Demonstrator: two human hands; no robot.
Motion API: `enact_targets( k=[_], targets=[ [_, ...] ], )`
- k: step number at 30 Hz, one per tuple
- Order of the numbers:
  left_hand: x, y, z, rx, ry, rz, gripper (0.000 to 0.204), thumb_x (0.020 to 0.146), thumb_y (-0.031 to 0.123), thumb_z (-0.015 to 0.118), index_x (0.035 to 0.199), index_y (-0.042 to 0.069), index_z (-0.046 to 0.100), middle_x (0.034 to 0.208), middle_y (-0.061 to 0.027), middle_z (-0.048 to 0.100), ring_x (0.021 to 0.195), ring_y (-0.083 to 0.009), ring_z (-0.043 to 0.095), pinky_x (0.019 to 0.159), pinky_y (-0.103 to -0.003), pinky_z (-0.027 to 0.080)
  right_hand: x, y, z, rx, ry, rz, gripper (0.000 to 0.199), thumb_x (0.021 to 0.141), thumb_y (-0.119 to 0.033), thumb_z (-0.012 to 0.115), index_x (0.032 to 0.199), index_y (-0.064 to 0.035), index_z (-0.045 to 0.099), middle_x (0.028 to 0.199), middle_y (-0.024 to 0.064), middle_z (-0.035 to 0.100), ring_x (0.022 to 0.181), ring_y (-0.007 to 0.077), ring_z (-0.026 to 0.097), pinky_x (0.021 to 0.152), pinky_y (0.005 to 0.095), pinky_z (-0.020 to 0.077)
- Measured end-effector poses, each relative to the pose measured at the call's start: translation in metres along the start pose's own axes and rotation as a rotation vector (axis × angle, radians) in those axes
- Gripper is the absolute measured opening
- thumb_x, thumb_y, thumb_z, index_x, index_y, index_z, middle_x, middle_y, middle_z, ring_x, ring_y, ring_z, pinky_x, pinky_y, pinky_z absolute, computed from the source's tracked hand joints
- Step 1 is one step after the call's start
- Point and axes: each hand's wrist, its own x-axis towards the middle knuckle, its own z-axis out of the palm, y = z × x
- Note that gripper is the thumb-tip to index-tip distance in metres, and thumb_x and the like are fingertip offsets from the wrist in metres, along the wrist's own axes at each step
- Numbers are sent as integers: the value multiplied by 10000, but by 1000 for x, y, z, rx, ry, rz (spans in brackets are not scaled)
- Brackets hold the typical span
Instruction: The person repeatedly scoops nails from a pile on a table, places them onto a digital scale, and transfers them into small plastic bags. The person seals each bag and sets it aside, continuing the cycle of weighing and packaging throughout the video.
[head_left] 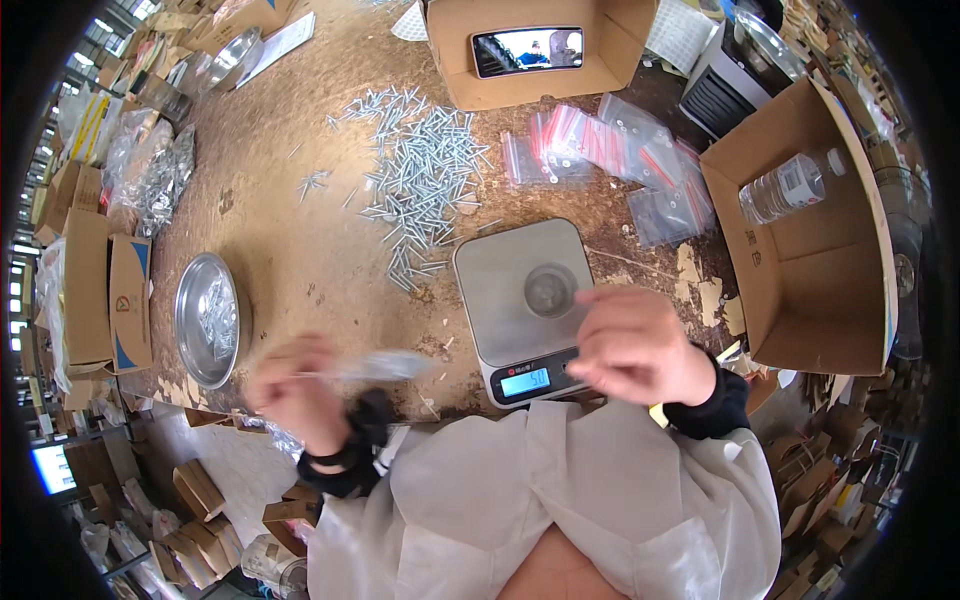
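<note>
My left hand [297, 388], smeared by motion, is closed on a small clear plastic bag [385, 366] that stretches out to its right. What the bag contains is too blurred to tell. My right hand [638, 345] hovers at the right edge of a digital scale [500, 310], fingers curled in; whether anything is between them is hidden. A small round dish [550, 290] rests on the scale's metal plate, beside my right fingertips. The scale's display is lit. Beyond the scale lies a loose heap of silvery screws [425, 165]. Left of my left hand stands a steel bowl [207, 320] containing clear plastic bags.
Zip bags with red strips [600, 145] lie behind the scale. An open cardboard box [810, 270] holding a plastic bottle [785, 190] stands at the right. A phone [528, 52] leans inside another box [450, 85] at the back. Folded cartons [90, 290] line the left edge.
</note>
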Motion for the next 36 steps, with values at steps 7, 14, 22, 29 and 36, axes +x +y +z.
enact_targets(
  k=[7,14,22,29,36],
  targets=[
    [50,1,-119,820,286,11,185,947,59,646,1108,-28,674,1024,-135,737,955,-195,677,948,-346,493,2,24,2,-147,-141,316,741,752,-187,818,1383,-66,449,1349,176,516,1302,434,441,1124,503,346],
    [56,-15,-8,964,-366,-219,485,810,157,791,1243,11,625,976,-108,700,847,-191,657,777,-342,519,13,31,24,-198,-146,268,853,783,-156,793,1496,-58,335,1318,164,554,1223,374,545,1096,497,386],
    [68,-88,66,1020,-946,-234,763,658,318,887,1230,-5,499,944,-236,675,927,-432,653,769,-456,516,61,17,3,-364,-81,249,733,781,-79,750,1412,5,385,1251,232,564,1109,410,569,936,471,474],
    [71,-101,92,997,-872,-169,550,704,286,859,1093,41,558,962,-223,671,916,-403,666,758,-470,526,116,131,34,-471,-343,295,639,736,-201,804,1231,55,492,974,264,657,976,442,630,877,473,500],
    [61,-112,83,878,-827,-86,438,756,218,817,1053,30,555,924,-196,665,886,-388,670,734,-463,530,132,118,72,-376,-447,226,635,740,-119,808,1266,88,520,1136,242,595,1094,407,581,937,459,474]
  ],
)
